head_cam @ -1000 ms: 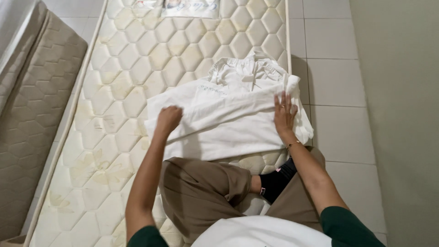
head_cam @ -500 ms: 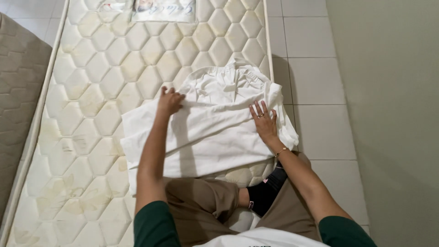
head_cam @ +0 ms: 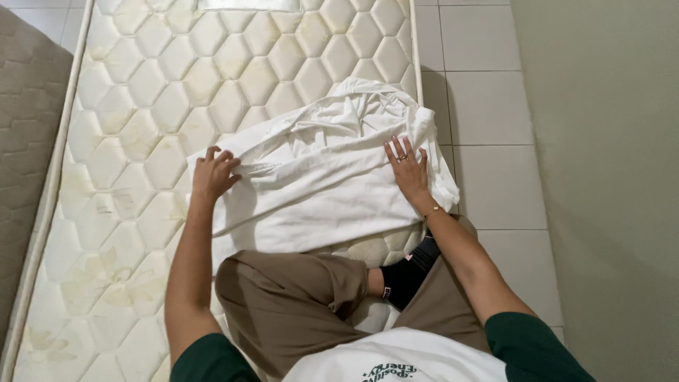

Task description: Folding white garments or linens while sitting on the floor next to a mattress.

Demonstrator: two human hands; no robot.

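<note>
Kneeling on a quilted mattress point(head_cam: 141, 106), smoothing a white sheet point(head_cam: 318, 191): left hand point(head_cam: 212, 173) now pinching its left edge, drawn inward; right hand point(head_cam: 408, 168) flat, gripping nothing. Fold tightening.

I see dark green sleeves at bottom of frame, pushed up past the elbows, over a white top w/ green print, bottom centre. Brown trousers, black sock centre-right. Right hand point(head_cam: 409, 170) has a ring; thin bracelet at the wrist. Left hand point(head_cam: 212, 175) bare.
</note>
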